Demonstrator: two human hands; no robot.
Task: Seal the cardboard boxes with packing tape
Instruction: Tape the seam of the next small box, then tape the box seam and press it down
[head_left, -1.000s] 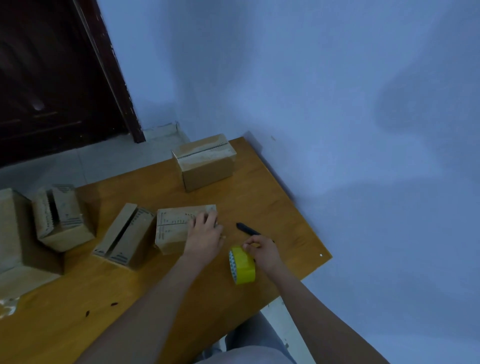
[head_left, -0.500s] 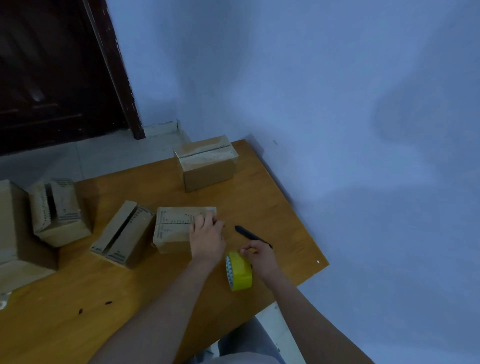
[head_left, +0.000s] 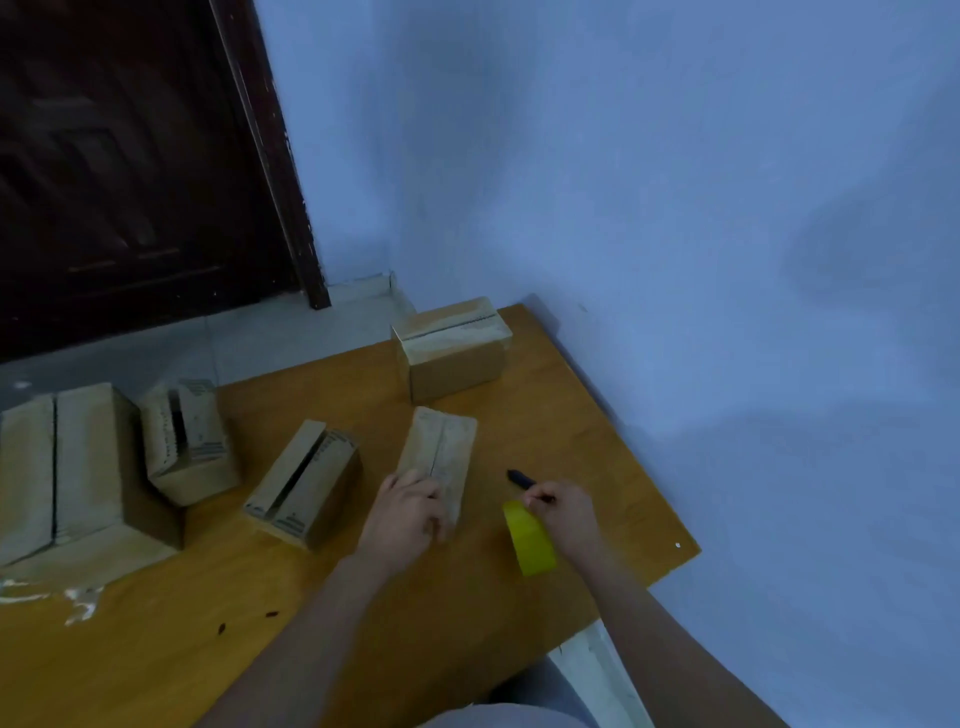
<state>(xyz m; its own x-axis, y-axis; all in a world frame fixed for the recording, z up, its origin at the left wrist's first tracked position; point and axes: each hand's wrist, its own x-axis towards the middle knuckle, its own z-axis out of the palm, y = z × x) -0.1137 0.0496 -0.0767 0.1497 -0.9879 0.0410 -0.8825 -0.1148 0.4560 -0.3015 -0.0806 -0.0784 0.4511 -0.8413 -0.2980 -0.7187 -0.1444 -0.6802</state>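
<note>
left hand (head_left: 408, 512) grips the near end of a small cardboard box (head_left: 439, 457) lying on the wooden surface (head_left: 363, 623), its top seam running toward 12 o'clock. right hand (head_left: 563, 512) holds a yellow tape roll (head_left: 530, 538), standing on edge at 3 o'clock of that box. a black pen (head_left: 519, 478) lies just beyond the right hand. another box (head_left: 452, 351) sits at 12 o'clock; three more boxes (head_left: 306, 486) lie toward 9 o'clock.
</note>
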